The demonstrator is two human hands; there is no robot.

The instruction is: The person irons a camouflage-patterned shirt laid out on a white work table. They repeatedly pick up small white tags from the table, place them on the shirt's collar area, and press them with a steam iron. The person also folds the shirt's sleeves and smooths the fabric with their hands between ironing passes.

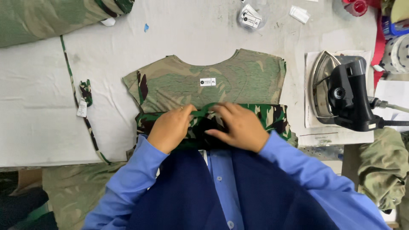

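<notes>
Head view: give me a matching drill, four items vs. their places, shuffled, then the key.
Items:
1. iron
2. camouflage garment
3. loose fabric strip
4. small red container

Places:
A. top right corner of the table
B. left of the garment, trailing down the table
C. flat at the table's centre, under both hands
D. right of the garment, on paper sheets

Pairs: 1-D, 2-C, 3-B, 4-A

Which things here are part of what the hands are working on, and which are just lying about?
In hand: camouflage shirt, its folded hem, left hand, right hand.

Lying about: iron, fabric strip, bag of labels, loose tag, red cup.
</notes>
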